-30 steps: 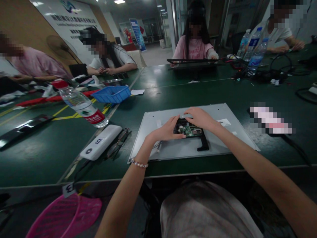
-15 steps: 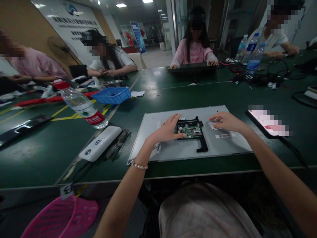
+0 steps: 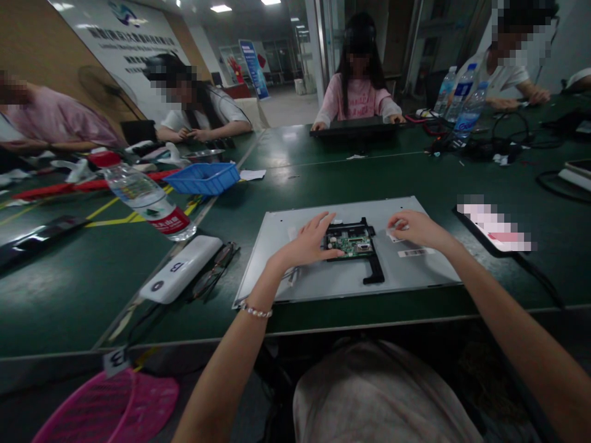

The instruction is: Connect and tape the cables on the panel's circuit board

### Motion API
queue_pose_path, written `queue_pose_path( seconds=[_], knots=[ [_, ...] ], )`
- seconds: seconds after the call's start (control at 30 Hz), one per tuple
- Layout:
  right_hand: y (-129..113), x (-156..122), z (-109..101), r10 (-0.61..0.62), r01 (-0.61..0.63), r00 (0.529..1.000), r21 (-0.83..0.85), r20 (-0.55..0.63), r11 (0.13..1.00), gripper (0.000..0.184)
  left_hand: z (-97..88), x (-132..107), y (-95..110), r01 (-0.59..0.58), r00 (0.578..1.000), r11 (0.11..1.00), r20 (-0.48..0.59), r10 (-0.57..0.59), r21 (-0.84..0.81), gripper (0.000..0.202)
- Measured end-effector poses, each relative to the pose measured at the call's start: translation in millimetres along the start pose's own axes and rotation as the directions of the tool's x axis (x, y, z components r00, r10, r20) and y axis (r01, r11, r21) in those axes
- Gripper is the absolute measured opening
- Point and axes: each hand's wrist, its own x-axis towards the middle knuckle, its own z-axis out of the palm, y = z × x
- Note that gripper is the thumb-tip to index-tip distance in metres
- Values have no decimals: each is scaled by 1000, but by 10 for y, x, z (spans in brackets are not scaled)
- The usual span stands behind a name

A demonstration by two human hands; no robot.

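Observation:
A grey metal panel (image 3: 323, 280) lies flat on the green table (image 3: 323, 178) in front of me. A green circuit board (image 3: 349, 242) in a black bracket (image 3: 375, 267) sits at the panel's middle. My left hand (image 3: 307, 243) rests with fingers stretched out on the board's left edge. My right hand (image 3: 412, 227) lies to the right of the board with fingers curled, pinching a small white label (image 3: 392, 235) on the panel. A barcode sticker (image 3: 415, 252) lies just below that hand.
Left of the panel lie glasses (image 3: 215, 277), a white power bank (image 3: 181, 268), a water bottle (image 3: 143, 197) and a blue tray (image 3: 203, 178). A phone (image 3: 494, 226) with a cable lies at right. Several people work around the table. A pink basket (image 3: 106, 409) is below.
My right hand has left the circuit board and moved right to the white label on the panel. My left hand stays at the board's left edge.

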Motion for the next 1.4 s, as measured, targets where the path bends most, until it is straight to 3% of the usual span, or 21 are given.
queue_pose_path(
  seconds=[0.2,0.37,0.57,0.77,1.03,1.23,1.4],
  knots=[
    [18,0,-6,10,-15,999,129,35,992,12,6,3,-6,2,1000,1000,-7,-2,8,93],
    [-134,-9,15,-47,2,991,342,124,940,16,9,11,11,-50,997,999,-52,50,8,90],
    [-253,33,137,-129,59,978,376,163,925,24,35,85,277,-250,959,965,-117,258,83,63],
    [-308,14,159,-137,61,979,432,148,900,46,200,197,601,-451,885,871,-27,464,196,41],
    [-394,-8,121,-62,-37,980,477,191,878,53,280,211,582,-448,885,872,-40,464,195,37],
    [-338,6,146,-77,-37,977,509,201,860,58,280,210,612,-423,899,874,-11,438,240,36],
    [-298,-4,156,-59,-27,984,469,169,883,41,283,233,644,-420,902,878,-4,432,231,33]
  ],
)
